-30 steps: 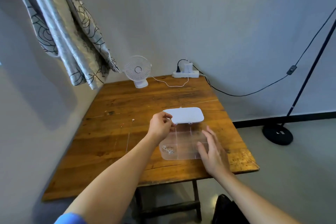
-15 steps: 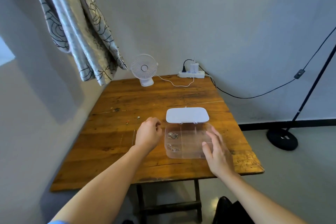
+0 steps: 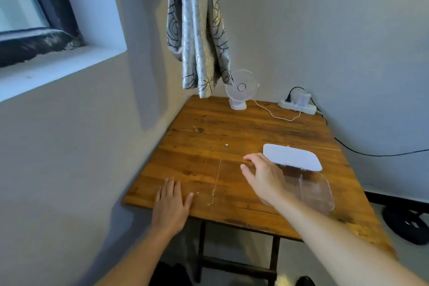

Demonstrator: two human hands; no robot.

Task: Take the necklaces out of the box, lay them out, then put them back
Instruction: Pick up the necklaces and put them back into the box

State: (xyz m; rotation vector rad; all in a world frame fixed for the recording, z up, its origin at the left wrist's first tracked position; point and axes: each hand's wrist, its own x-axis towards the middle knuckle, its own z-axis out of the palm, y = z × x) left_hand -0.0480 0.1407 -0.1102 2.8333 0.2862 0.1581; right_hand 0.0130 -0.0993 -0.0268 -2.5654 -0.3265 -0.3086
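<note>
A clear plastic compartment box [image 3: 315,189] lies open on the wooden table [image 3: 243,127], its white lid [image 3: 292,157] tipped back. One thin necklace [image 3: 216,181] lies stretched out on the wood left of the box, and a fainter chain [image 3: 202,177] lies beside it. My left hand [image 3: 171,202] rests flat on the table near the front left corner, fingers apart. My right hand [image 3: 263,177] hovers over the box's left edge, fingers spread and holding nothing. My right arm hides part of the box.
A small white fan [image 3: 240,90] and a power strip [image 3: 299,104] stand at the table's back edge. A patterned curtain [image 3: 199,30] hangs above the back left corner. The wall runs along the table's left side. Small specks [image 3: 219,146] lie mid-table.
The view has swung left. My left hand moved from beside the box to the front left corner and lies flat. My right hand crossed to the box's left edge. A necklace now lies stretched out.
</note>
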